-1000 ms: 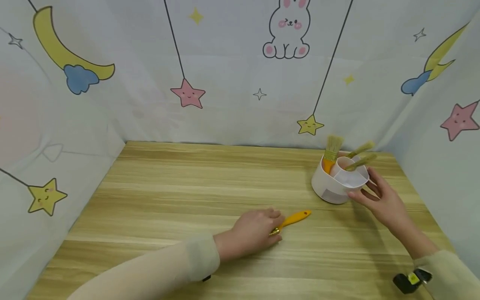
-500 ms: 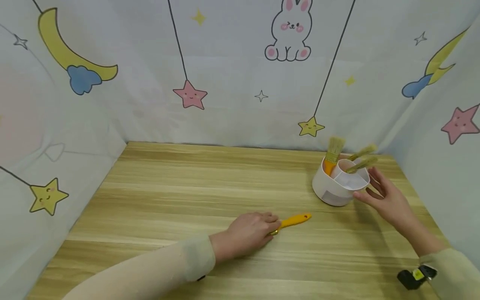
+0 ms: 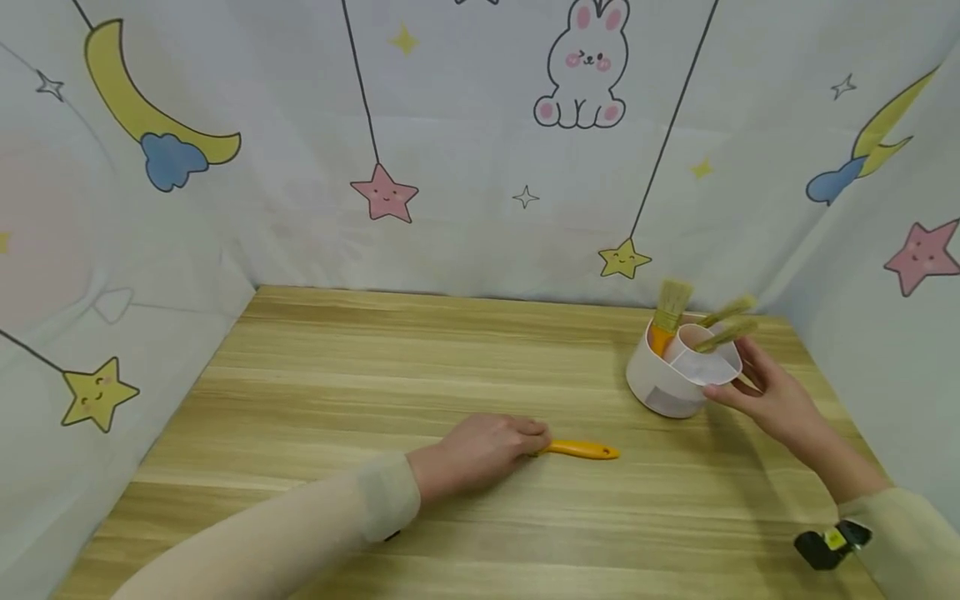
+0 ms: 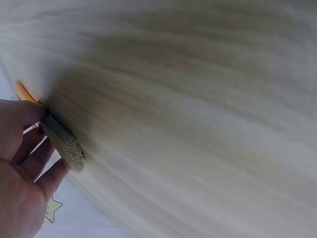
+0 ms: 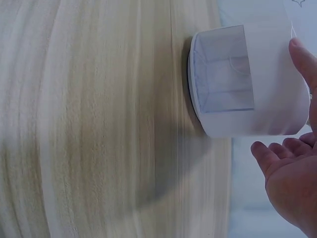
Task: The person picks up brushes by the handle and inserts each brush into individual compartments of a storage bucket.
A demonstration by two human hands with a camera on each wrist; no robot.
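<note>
A paintbrush with an orange-yellow handle [image 3: 583, 451] lies low over the wooden table. My left hand [image 3: 487, 450] pinches it near the bristles, and the handle points right. In the left wrist view the tan bristles [image 4: 68, 148] show beyond my thumb and fingers. At the right stands a white round divided holder [image 3: 663, 387], where my right hand [image 3: 780, 410] grips the right side, thumb at the front and fingers round the far side. A clear window [image 5: 223, 69] shows in its wall. An upright brush [image 3: 669, 312] and two leaning brushes poke out of it, bristles up.
The wood-grain table [image 3: 360, 367] meets a white curtain [image 3: 465, 167] printed with stars, moons and a rabbit behind it and at both sides. A black device [image 3: 828, 546] is strapped to the right wrist.
My left hand has drawn slightly left with the brush, and the handle has swung from slanting up-right to nearly level. My right hand stays at the holder. The view has tilted slightly upward.
</note>
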